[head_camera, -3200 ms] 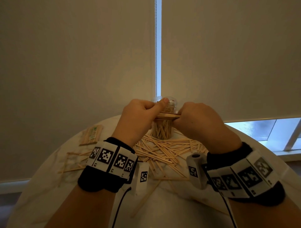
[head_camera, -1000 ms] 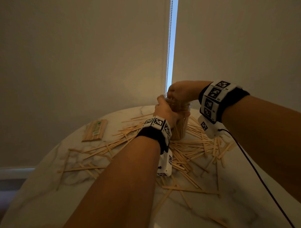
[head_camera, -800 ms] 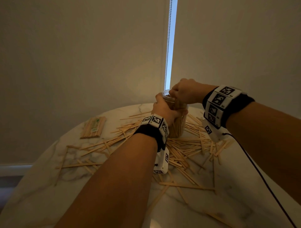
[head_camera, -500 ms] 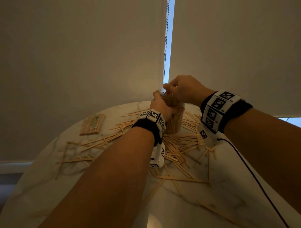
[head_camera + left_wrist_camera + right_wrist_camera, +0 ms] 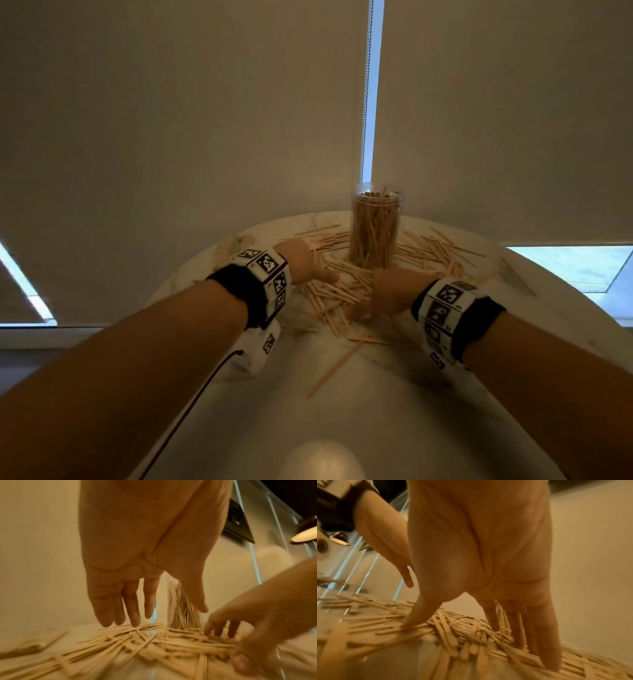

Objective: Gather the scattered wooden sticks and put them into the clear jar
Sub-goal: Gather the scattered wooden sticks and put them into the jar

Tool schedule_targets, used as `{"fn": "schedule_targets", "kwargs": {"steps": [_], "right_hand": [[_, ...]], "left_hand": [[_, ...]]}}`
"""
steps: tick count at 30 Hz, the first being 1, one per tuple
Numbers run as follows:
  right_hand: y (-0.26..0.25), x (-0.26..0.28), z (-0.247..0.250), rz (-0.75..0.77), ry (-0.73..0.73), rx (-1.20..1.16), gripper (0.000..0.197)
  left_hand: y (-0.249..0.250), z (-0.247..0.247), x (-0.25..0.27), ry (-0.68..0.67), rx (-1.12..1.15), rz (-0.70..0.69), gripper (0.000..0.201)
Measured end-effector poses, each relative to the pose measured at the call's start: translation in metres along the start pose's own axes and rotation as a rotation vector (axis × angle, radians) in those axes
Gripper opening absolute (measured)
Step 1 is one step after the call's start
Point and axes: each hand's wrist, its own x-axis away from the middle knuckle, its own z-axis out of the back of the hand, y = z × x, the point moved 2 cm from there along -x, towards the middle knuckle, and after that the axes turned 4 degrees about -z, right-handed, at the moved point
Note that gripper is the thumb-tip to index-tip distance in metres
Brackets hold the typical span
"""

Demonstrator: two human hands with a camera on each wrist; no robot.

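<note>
The clear jar (image 5: pixel 376 226) stands upright at the table's far side, packed with wooden sticks, its mouth uncovered. Loose sticks (image 5: pixel 337 294) lie in a heap in front of it and on both sides. My left hand (image 5: pixel 301 263) hovers low over the heap left of the jar, fingers (image 5: pixel 133 620) straight and pointing down, holding nothing. My right hand (image 5: pixel 390 291) is down on the heap in front of the jar. Its spread fingers (image 5: pixel 539 649) and thumb touch the sticks (image 5: pixel 450 631). The jar (image 5: pixel 181 609) shows just behind both hands.
The round white marble table (image 5: pixel 376 411) reaches out to its near edge with only a few stray sticks (image 5: pixel 334 368). A wrapped bundle of sticks (image 5: pixel 233 246) lies at the far left, partly behind my wrist band. Roller blinds (image 5: pixel 205 120) hang close behind the table.
Both hands have left the jar's mouth and dropped to the heap in front of it. The left no longer holds the jar; the right now touches the sticks.
</note>
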Motion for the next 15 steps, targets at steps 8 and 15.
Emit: {"fn": "schedule_targets", "kwargs": {"steps": [8, 15], "right_hand": [[-0.015, 0.029, 0.007, 0.027, 0.018, 0.071, 0.034], [-0.008, 0.051, 0.003, -0.012, -0.011, 0.053, 0.030]], "left_hand": [[-0.055, -0.042, 0.080, -0.304, -0.352, 0.036, 0.086], [-0.037, -0.042, 0.095, -0.177, -0.273, -0.085, 0.046]]}}
